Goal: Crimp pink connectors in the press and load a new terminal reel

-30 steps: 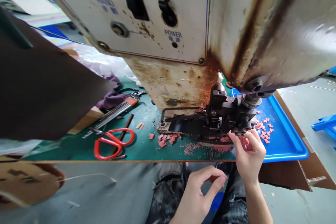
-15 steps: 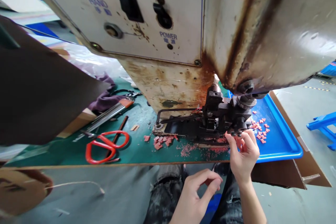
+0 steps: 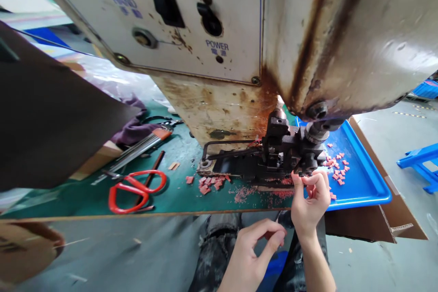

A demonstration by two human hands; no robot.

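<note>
Thumb and forefinger of the right hand (image 3: 310, 203) come narrowly together on a small pink piece (image 3: 294, 174), which sits at their tips right by the lower front of the black tooling (image 3: 278, 143). More pink shows inside the curl of that hand, partly hidden by the fingers. Lower and nearer the wearer, the left hand (image 3: 251, 248) hovers in front of the bench edge with thumb and forefinger bent into a loop; from where I stand I cannot tell whether their tips meet or pinch anything.

Pink crumbs (image 3: 244, 194) lie scattered on the green tabletop (image 3: 191, 200), just left of the right hand, and a cluster of pink squares (image 3: 205, 185) rests farther left, beside the machine base. To the right, a blue tray (image 3: 367, 182) bears loose pink pieces (image 3: 338, 175) and sits partly over cardboard (image 3: 359, 226).

Well over to the left are red-handled scissors (image 3: 128, 191), lying across a dark rod (image 3: 154, 169), with a bundle of metal rods in an orange holder (image 3: 161, 134) behind them. Above it all looms the worn, rust-stained machine body (image 3: 328, 36), its panel (image 3: 232, 4) marked HAND and POWER. A blue stool (image 3: 419, 162) stands on the floor at far right.
</note>
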